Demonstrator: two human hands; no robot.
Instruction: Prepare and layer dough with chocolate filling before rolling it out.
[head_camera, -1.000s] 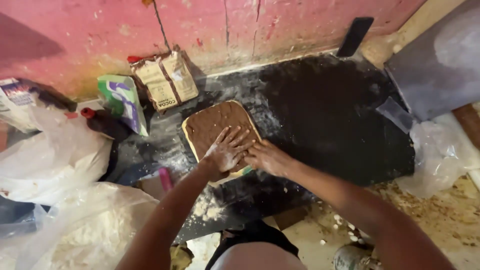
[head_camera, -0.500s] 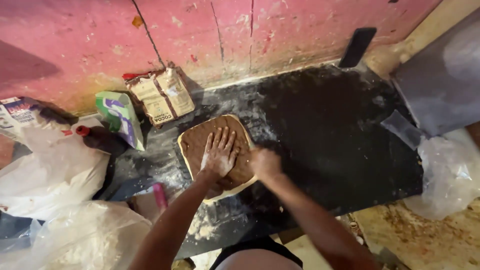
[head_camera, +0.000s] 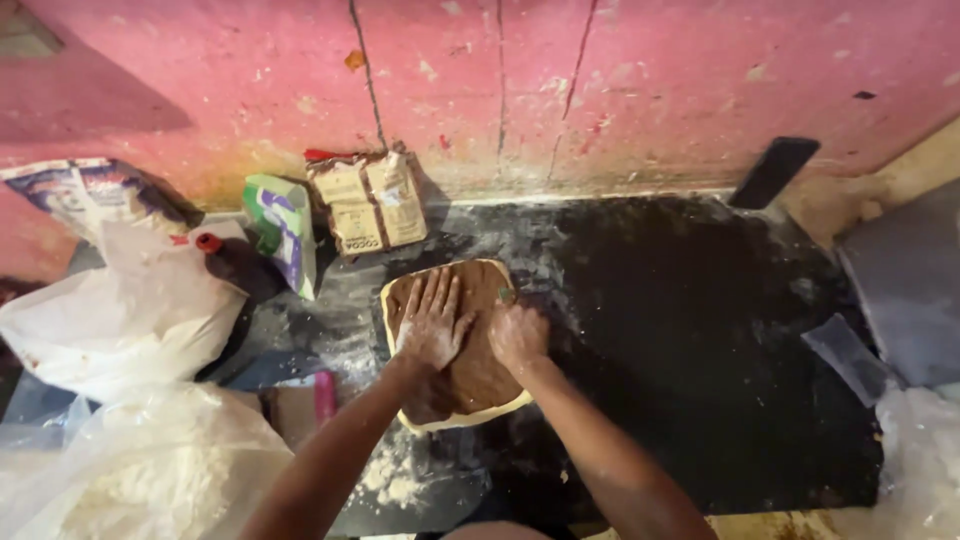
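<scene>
Dough sheet (head_camera: 470, 375), brown on top with a pale rim, lies flat on the dark worktop (head_camera: 700, 350), left of the middle and closer to the near edge than the back. Both hands are on it! The left hand (head_camera: 432, 325) is spread wide, fingers apart, palm pressed flat on the brown surface, gripping nothing. The right hand (head_camera: 517, 335) sits just beside it, fingers curled together into a loose fist, pressing down on the sheet's right part, clamped on nothing either.

Now the containers, biggest first. Off the worktop's near left corner, a clear plastic bag (head_camera: 150, 470) lies open and slumped, holding white flour. Above it, by the left edge, a white plastic bag (head_camera: 120, 320) sags; its contents cannot be made out. At the back left, against the pink wall (head_camera: 650, 90), a brown paper packet (head_camera: 368, 200) stands crumpled, top folded, contents hidden. Just beside it leans a green and white carton (head_camera: 285, 235). A dark bottle with a red cap (head_camera: 235, 262) lies tipped between carton and white bag. Loose flour (head_camera: 395, 480) dusts the near edge.
</scene>
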